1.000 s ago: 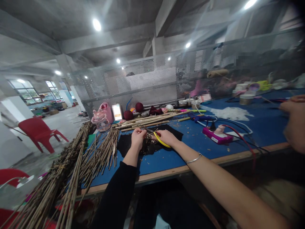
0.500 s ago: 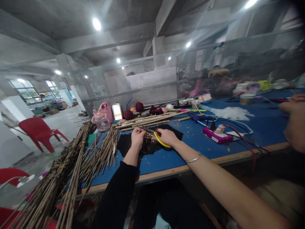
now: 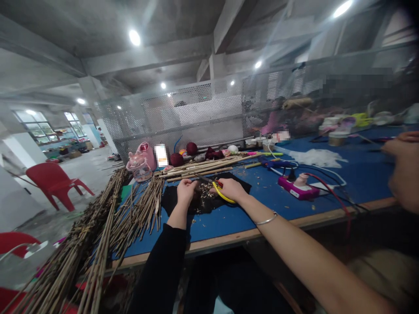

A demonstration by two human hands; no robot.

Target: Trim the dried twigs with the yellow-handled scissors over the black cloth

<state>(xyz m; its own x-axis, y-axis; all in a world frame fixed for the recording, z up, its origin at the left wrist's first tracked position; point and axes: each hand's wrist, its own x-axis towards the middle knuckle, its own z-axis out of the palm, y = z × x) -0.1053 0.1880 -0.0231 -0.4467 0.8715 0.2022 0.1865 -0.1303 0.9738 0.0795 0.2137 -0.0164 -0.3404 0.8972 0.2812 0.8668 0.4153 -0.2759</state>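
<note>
Judging by the litter, some cutting had already been done: pale scraps [image 3: 205, 197] lay strewn over the black cloth [image 3: 170, 199], with a few loose bits on the blue tabletop [image 3: 262, 218] around it. Plenty seemed left as well, since a fan of thin twigs [image 3: 152, 198] lay at full length just left of the cloth, and a thicker bundle of long sticks [image 3: 88, 222] ran past the table's edge beyond them. How many pieces were finished could not be told.

The right hand [image 3: 231, 190] was wrapped around the yellow-handled scissors [image 3: 224, 197], holding them low over the cloth with the blades pointing toward the other hand. Its forearm reached in on a long slant from the lower right, a silver bracelet [image 3: 266, 219] at the wrist. The left hand [image 3: 186, 192] was raised over the cloth's left part, thumb and fingertips drawn together near the blade tips; whether they pinched a piece was too small to tell. Its forearm, in a black sleeve [image 3: 159, 261], rose steeply from below. The two hands were near each other but apart, backs turned mostly toward the wearer.
</note>
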